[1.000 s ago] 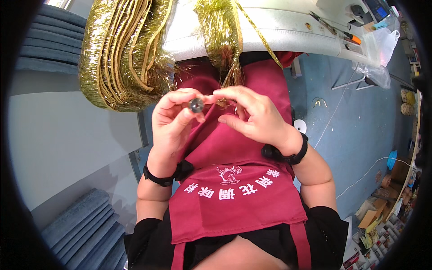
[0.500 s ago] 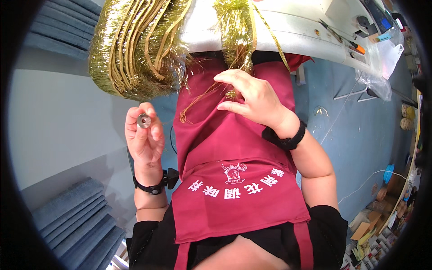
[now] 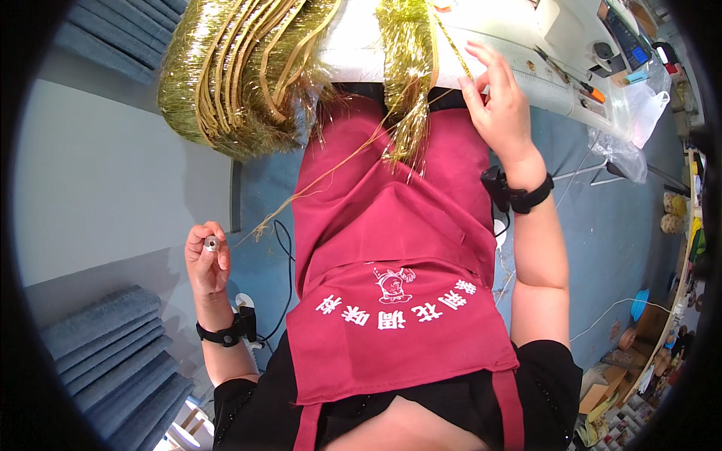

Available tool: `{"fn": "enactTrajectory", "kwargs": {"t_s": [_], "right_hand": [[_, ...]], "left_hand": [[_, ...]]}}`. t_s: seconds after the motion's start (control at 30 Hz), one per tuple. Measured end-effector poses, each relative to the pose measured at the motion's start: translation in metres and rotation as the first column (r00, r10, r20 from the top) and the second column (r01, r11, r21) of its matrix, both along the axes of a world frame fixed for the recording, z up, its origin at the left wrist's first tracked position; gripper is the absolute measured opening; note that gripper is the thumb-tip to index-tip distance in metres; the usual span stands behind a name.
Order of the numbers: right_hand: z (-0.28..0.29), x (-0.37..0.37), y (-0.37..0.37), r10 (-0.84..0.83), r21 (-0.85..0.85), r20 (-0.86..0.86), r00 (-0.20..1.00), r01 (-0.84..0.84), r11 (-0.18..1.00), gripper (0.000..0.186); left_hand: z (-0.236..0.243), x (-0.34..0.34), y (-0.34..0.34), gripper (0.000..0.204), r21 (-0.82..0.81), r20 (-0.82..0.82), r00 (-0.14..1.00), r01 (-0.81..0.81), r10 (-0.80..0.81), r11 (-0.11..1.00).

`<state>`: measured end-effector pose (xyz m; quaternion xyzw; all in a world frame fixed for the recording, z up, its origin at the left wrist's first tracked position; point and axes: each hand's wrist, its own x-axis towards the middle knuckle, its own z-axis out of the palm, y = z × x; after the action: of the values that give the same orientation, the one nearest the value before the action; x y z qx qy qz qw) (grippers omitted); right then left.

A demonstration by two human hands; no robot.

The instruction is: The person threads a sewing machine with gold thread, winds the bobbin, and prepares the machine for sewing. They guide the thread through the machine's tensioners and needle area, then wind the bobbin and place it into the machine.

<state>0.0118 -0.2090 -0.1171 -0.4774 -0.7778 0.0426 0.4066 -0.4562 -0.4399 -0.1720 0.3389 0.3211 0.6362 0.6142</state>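
Low at the left, my left hand (image 3: 207,259) pinches a small round metal piece (image 3: 211,243) with a hole in its centre. Thin gold threads (image 3: 301,192) stretch from close by this hand across my lap to a hanging strip of gold tinsel fringe (image 3: 407,83). My right hand (image 3: 499,105) is raised at the table's edge, thumb and fingers apart. Its thumb tip is next to a narrow gold braid (image 3: 452,42); whether they touch, I cannot tell. A thick bundle of folded gold tinsel (image 3: 218,90) hangs over the table edge at the upper left.
The white table (image 3: 353,52) spans the top. Toward its right end lie dark pliers (image 3: 551,63), an orange-handled tool (image 3: 593,92) and a plastic bag (image 3: 645,116). Blue pleated fabric (image 3: 120,368) is at lower left. A dark cable (image 3: 288,263) runs down beside my red apron (image 3: 391,225).
My left hand has moved down and left with the metal piece, and the gold threads now stretch out. My right hand has left the fringe's lower end, moving up and right.
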Motion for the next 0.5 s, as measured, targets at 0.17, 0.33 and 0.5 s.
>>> {"fn": "enactTrajectory", "kwargs": {"t_s": [0.17, 0.33, 0.5], "right_hand": [[0.005, -0.009, -0.014, 0.121, 0.064, 0.371, 0.921, -0.155, 0.986, 0.023], [0.011, -0.002, -0.065, 0.527, -0.228, 0.427, 0.735, -0.476, 0.849, 0.01], [0.04, 0.056, -0.075, 0.434, -0.34, 0.085, 0.897, -0.383, 0.859, 0.005]], "left_hand": [[-0.018, -0.013, -0.009, 0.023, -0.024, -0.088, 0.994, -0.06, 0.057, 0.998], [-0.039, -0.026, -0.006, 0.026, -0.044, -0.068, 0.989, -0.135, 0.132, 0.99], [-0.041, -0.027, 0.003, 0.023, -0.091, -0.072, 0.984, -0.168, 0.162, 0.982]]}}
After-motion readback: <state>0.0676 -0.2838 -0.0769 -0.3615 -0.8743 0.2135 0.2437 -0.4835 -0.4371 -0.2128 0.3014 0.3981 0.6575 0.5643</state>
